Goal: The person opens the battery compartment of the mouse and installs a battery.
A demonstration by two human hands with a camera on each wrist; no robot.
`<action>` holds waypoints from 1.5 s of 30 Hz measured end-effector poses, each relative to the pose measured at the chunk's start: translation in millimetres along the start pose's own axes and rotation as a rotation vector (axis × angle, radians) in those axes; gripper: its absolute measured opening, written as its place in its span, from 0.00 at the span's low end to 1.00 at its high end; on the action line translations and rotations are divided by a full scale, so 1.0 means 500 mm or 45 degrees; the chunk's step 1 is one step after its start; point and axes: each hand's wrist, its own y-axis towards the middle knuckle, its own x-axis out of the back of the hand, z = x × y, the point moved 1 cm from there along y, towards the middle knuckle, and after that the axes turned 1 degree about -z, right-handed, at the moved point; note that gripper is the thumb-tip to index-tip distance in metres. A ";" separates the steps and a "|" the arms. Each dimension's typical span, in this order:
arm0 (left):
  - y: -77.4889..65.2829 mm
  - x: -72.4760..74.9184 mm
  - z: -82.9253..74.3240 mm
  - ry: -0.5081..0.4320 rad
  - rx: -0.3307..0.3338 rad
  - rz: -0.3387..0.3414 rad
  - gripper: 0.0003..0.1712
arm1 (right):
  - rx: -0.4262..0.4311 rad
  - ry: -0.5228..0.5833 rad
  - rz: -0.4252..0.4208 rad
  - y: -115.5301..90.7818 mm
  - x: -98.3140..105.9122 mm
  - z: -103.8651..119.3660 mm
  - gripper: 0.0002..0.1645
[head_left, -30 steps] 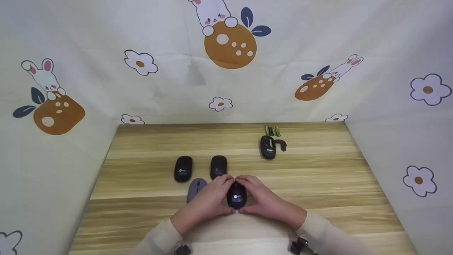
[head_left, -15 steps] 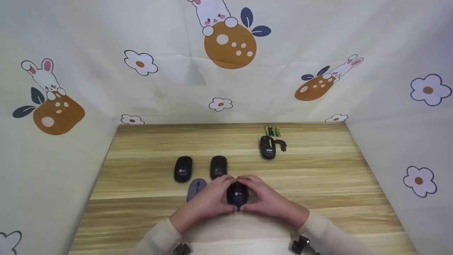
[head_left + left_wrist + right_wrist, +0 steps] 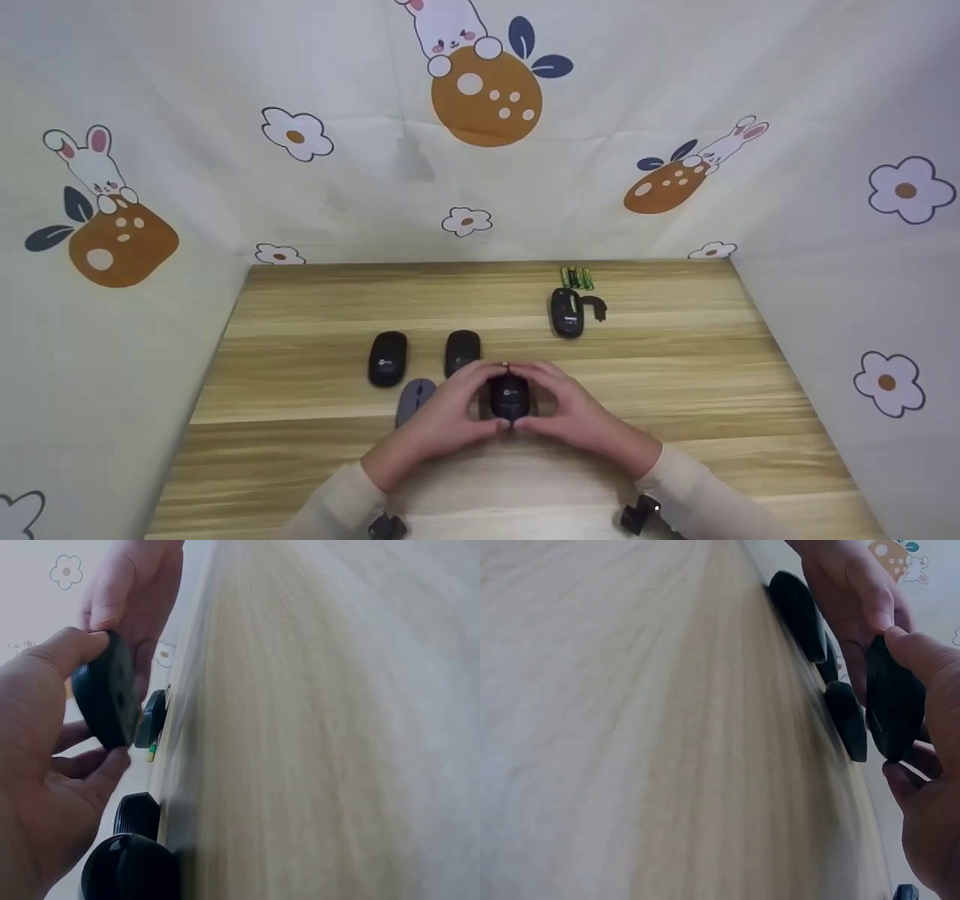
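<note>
A black computer mouse (image 3: 510,403) is held between both hands in the head view, its light logo facing up. My left hand (image 3: 454,409) grips its left side, fingers at the far end and thumb at the near end. On the other side my right hand (image 3: 579,414) pinches it the same way. Both wrist views show the mouse (image 3: 103,701) raised off the tabletop, apart from the wood. Its underside shows in the left wrist view but is too blurred for detail. Left of my hands lies a grey mouse (image 3: 415,401), partly hidden by the left hand.
Two more black mice, one at the left (image 3: 388,360) and one just beyond my left hand (image 3: 463,352), rest on the wooden table (image 3: 315,300). Farther right lies an upturned mouse (image 3: 567,313) beside its detached cover (image 3: 596,307), with several green batteries (image 3: 577,278) behind.
Both hands have shifted slightly away from the body with the mouse. It now looks shorter, as if tilted, and gaps show between its sides and the palms. The other things have stayed put.
</note>
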 end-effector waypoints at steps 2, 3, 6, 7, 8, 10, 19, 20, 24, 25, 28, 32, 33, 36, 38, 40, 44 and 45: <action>0.000 0.000 -0.001 -0.016 -0.012 -0.034 0.46 | 0.018 0.003 -0.017 0.002 0.004 0.004 0.49; 0.001 0.001 -0.002 -0.026 -0.018 -0.050 0.45 | 0.027 0.003 -0.025 0.003 0.007 0.006 0.49; 0.002 0.003 -0.005 -0.067 -0.040 -0.090 0.45 | 0.056 0.000 -0.041 0.006 0.015 0.014 0.50; 0.003 0.004 -0.005 -0.078 -0.050 -0.103 0.45 | 0.068 -0.004 -0.046 0.008 0.017 0.017 0.50; 0.004 0.004 -0.006 -0.088 -0.063 -0.116 0.45 | 0.077 -0.009 -0.052 0.009 0.020 0.020 0.50; 0.006 0.006 -0.008 -0.097 -0.095 -0.140 0.45 | 0.098 -0.019 -0.058 0.011 0.024 0.024 0.49; 0.010 0.017 -0.018 -0.132 -0.207 -0.210 0.45 | 0.150 -0.039 -0.088 0.020 0.040 0.048 0.49; 0.010 0.018 -0.020 -0.134 -0.221 -0.218 0.45 | 0.164 -0.049 -0.094 0.021 0.042 0.051 0.49; 0.013 0.023 -0.025 -0.138 -0.308 -0.268 0.45 | 0.246 -0.101 -0.125 0.025 0.050 0.061 0.51; 0.014 0.024 -0.026 -0.140 -0.329 -0.284 0.45 | 0.271 -0.116 -0.133 0.026 0.052 0.063 0.51; 0.015 0.025 -0.029 -0.144 -0.392 -0.332 0.44 | 0.349 -0.120 -0.149 0.030 0.055 0.067 0.52; 0.016 0.023 -0.032 -0.138 -0.464 -0.394 0.43 | 0.446 -0.108 -0.174 0.033 0.055 0.070 0.52; 0.016 0.022 -0.033 -0.135 -0.476 -0.409 0.42 | 0.472 -0.108 -0.184 0.033 0.055 0.071 0.51; 0.016 0.021 -0.035 -0.131 -0.517 -0.453 0.42 | 0.522 -0.100 -0.227 0.033 0.054 0.077 0.48; 0.018 0.021 -0.037 -0.136 -0.545 -0.475 0.41 | 0.540 -0.083 -0.260 0.033 0.054 0.080 0.45; 0.021 0.022 -0.039 -0.145 -0.571 -0.498 0.40 | 0.546 -0.068 -0.294 0.033 0.053 0.083 0.43; 0.026 0.024 -0.043 -0.171 -0.596 -0.547 0.37 | 0.549 -0.047 -0.354 0.032 0.052 0.087 0.41; 0.027 0.024 -0.043 -0.176 -0.598 -0.564 0.36 | 0.550 -0.039 -0.368 0.032 0.051 0.088 0.39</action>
